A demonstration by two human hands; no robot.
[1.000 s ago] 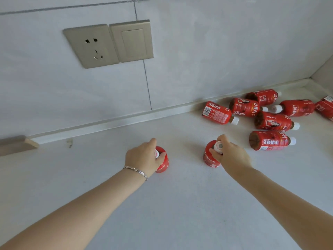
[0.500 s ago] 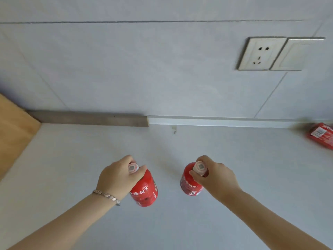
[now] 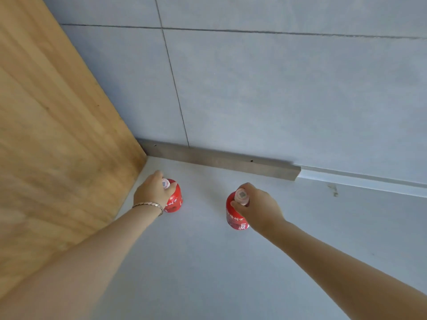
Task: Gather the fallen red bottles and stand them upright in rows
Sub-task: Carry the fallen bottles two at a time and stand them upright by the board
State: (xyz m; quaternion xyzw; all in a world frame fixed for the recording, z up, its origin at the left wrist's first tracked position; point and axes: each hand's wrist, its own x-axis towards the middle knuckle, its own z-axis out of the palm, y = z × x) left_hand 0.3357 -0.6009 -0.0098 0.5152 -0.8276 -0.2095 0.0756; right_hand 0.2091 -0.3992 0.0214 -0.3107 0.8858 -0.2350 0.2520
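Two red juice bottles with white caps are upright, seen from above. My left hand (image 3: 151,191), with a bracelet on the wrist, grips the cap of the left red bottle (image 3: 175,200), close to the wooden panel near the back corner. My right hand (image 3: 258,205) grips the cap of the right red bottle (image 3: 235,218), a little nearer to me. I cannot tell whether either bottle's base touches the white counter (image 3: 208,262). The other fallen bottles are out of view.
A wooden side panel (image 3: 53,135) walls off the left. A grey tiled wall (image 3: 277,88) stands behind, with a brown strip (image 3: 219,161) along its foot. The counter stretches to the right and toward me.
Both hands have carried their bottles leftward to the corner by the wooden panel. The view has swung left, so the wall socket and the fallen bottles have left the frame.
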